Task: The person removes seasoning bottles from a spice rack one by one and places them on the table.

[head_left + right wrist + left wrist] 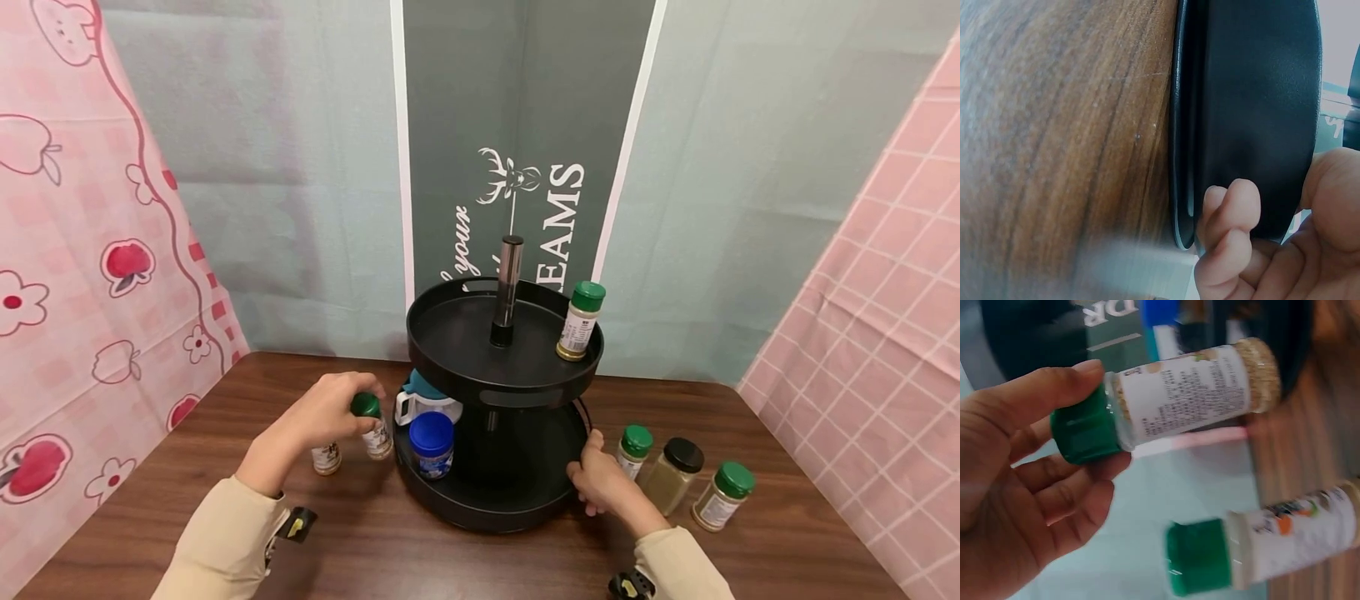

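My left hand (326,410) pinches the green cap of a spice jar (377,440) between thumb and fingers, left of a black two-tier rotating tray (487,518). In the left wrist view, this jar (1185,394) has a white printed label and tan grains inside. A second green-capped jar (326,460) stands beside it, partly hidden behind the left hand and wrist. At the tray's right side, my right hand (606,477) grips the lower tier's wall. The right wrist view has curled fingers (1229,250) against the wall's outer face, the thumb side at its upper edge.
On the upper tier stands one green-capped jar (581,321). The lower tier carries a blue-lidded jar (432,446) and a white container with a teal lid (427,402). Right of the tray are a black-lidded jar (672,477) and two green-capped jars (722,497). Curtains hang around the table.
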Tool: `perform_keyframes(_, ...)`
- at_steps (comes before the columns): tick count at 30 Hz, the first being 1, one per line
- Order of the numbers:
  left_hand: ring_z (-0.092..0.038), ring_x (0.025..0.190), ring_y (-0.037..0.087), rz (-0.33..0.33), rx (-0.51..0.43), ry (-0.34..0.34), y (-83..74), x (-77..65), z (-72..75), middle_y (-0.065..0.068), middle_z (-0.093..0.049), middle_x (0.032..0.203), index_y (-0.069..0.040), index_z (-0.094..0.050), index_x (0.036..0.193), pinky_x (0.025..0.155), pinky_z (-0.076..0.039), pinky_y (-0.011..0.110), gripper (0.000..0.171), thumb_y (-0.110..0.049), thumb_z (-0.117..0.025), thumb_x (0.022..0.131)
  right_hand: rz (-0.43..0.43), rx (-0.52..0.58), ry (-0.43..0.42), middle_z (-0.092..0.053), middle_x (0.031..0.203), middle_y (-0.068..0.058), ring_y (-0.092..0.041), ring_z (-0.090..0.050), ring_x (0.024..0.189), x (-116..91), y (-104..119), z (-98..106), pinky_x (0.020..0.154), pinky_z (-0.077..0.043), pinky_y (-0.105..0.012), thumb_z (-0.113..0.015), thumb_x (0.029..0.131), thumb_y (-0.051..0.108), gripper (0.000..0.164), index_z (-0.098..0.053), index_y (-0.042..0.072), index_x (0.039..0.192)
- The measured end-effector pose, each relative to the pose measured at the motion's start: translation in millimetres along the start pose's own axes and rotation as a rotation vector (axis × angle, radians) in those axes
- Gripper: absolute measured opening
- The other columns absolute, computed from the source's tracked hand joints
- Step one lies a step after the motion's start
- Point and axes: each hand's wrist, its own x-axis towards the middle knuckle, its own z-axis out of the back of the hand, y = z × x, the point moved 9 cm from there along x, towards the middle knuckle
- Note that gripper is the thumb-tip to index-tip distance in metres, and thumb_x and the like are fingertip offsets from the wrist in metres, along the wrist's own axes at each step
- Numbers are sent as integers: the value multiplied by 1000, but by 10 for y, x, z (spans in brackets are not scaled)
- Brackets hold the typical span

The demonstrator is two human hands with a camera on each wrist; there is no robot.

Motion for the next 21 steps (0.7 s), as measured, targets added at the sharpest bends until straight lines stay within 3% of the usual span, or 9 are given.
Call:
perform_keyframes(9,-52,70,16,55,38,-58,289,-12,-37,3,-63,87,-12,-64,92,58,-49,34,26,-16,-74,69,-5,2,-5,-52,52,-8,-19,-50,37,0,-10,11,36,-40,-27,-43,89,11,73,7,-21,133)
perform_keyframes(21,-51,67,16,122,16,-46,475,-14,-92,7,-63,87,-10,-64,93,55,-47,32,25,-15,-73,70,0,-9,-7,-53,52,-7,-18,-49,36,4,3,-1,37,-41,-28,-42,90,12,73,7,-21,132)
